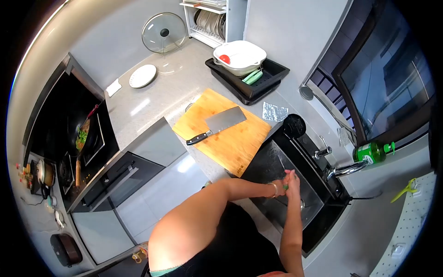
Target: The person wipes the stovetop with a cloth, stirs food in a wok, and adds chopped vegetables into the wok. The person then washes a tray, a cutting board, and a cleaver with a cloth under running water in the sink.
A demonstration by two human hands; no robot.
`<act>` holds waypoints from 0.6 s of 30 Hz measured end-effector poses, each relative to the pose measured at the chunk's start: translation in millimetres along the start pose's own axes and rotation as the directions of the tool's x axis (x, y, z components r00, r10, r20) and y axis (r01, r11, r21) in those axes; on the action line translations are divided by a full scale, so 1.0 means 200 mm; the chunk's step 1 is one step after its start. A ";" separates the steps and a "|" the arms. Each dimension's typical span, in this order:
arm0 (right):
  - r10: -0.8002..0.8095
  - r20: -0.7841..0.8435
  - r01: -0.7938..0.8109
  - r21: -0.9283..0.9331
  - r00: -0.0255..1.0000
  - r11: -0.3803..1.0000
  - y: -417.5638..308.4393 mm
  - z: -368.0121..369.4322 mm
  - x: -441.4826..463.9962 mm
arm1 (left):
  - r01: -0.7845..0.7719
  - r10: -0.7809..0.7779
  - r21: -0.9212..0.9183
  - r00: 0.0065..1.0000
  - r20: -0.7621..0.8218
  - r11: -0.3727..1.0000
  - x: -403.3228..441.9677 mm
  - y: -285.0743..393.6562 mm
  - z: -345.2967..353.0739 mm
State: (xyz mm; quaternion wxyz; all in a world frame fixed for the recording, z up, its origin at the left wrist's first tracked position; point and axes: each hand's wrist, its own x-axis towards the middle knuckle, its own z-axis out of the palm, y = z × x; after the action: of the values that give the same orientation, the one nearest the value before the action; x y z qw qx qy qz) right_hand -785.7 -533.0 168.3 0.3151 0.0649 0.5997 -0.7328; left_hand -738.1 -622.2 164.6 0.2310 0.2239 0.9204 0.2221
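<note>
Both my hands meet over the black sink (pixel 310 210). My left hand (pixel 279 188), with a bracelet at the wrist, is closed against my right hand (pixel 292 177), whose fingers are curled too. A small green thing (pixel 285 187) shows between them; its kind is hidden by the fingers. A thin pale streak lies beyond the fingertips, too fine to identify. Left of the sink, a cleaver (pixel 225 121) with a black handle rests flat on a wooden cutting board (pixel 240 147), apart from both hands. The faucet (pixel 346 170) stands right of my hands.
A white colander (pixel 249 51) holding a red tomato (pixel 224 59) sits on a black tray (pixel 273 79) with green vegetable pieces (pixel 252 77). A green bottle (pixel 373 152) stands behind the faucet. Far left, a wok (pixel 77 134) holds food on the stove. A white plate (pixel 142 76) lies on the counter.
</note>
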 end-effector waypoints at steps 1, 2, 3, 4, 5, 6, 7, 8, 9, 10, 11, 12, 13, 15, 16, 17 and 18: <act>0.016 -0.087 -0.012 0.047 0.996 0.999 0.05 0.01 0.01 | 0.113 -0.137 -0.207 0.985 -0.108 0.972 -0.07 0.02 -0.01; 0.038 -0.175 -0.021 0.096 0.984 0.995 0.10 0.02 0.02 | 0.190 -0.286 -0.417 0.941 -0.180 0.889 -0.12 0.04 0.00; 0.064 -0.261 -0.025 0.148 0.963 0.989 0.15 0.01 0.03 | 0.234 -0.365 -0.592 0.925 -0.110 0.771 -0.15 0.02 0.02; 0.103 -0.261 -0.036 0.246 0.960 0.968 0.20 0.00 0.04 | 0.243 -0.366 -0.546 0.922 -0.126 0.802 -0.16 0.01 0.03; 0.141 -0.258 -0.046 0.343 0.956 0.938 0.26 -0.02 0.04 | 0.252 -0.365 -0.499 0.920 -0.142 0.829 -0.25 0.03 0.00; 0.178 -0.249 -0.054 0.438 0.952 0.898 0.31 -0.04 0.05 | 0.261 -0.364 -0.449 0.918 -0.158 0.854 -0.33 0.04 -0.03; 0.229 -0.286 -0.055 0.509 0.930 0.859 0.35 -0.06 0.07 | 0.207 -0.287 -0.384 0.944 -0.164 0.900 -0.39 0.04 -0.05; 0.240 -0.320 -0.024 0.555 0.917 0.831 0.36 -0.05 0.07 | 0.208 -0.271 -0.303 0.944 -0.187 0.930 -0.37 0.01 -0.02; 0.256 -0.356 0.012 0.603 0.899 0.798 0.37 -0.03 0.07 | 0.205 -0.249 -0.217 0.947 -0.201 0.954 -0.34 -0.03 0.03; 0.275 -0.395 0.057 0.653 0.877 0.756 0.39 -0.03 0.05 | 0.195 -0.217 -0.123 0.954 -0.208 0.973 -0.31 -0.05 0.09; 0.206 -0.320 0.057 0.652 0.924 0.756 0.41 -0.03 0.04 | 0.224 -0.248 -0.142 0.950 -0.187 0.964 -0.31 -0.06 0.08; 0.230 -0.266 0.010 0.676 0.936 0.737 0.42 -0.04 0.04 | 0.250 -0.274 -0.156 0.948 -0.161 0.956 -0.31 -0.08 0.05; 0.255 -0.215 -0.034 0.697 0.943 0.716 0.35 0.03 -0.01 | 0.273 -0.296 -0.170 0.947 -0.128 0.947 -0.31 -0.09 0.03; 0.251 -0.170 -0.114 0.566 0.953 0.817 0.19 0.10 -0.15 | 0.233 -0.243 -0.077 0.954 -0.175 0.970 -0.35 -0.12 -0.04; 0.231 -0.174 -0.148 0.391 0.957 0.908 0.12 0.13 -0.23 | 0.167 -0.155 0.028 0.956 -0.249 0.985 -0.41 -0.14 -0.10; 0.230 -0.130 -0.173 0.348 0.964 0.921 0.08 0.16 -0.30 | 0.155 -0.144 0.019 0.952 -0.269 0.988 -0.46 -0.13 -0.16; 0.242 -0.147 -0.190 0.301 0.959 0.934 0.06 0.19 -0.35 | 0.144 -0.136 0.007 0.948 -0.288 0.990 -0.49 -0.12 -0.21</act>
State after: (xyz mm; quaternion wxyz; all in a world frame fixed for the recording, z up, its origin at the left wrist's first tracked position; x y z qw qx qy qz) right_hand -713.2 -542.4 201.0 0.3253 0.2417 0.5035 -0.7630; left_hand -689.3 -704.6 218.4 0.1072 0.1266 0.9607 0.2225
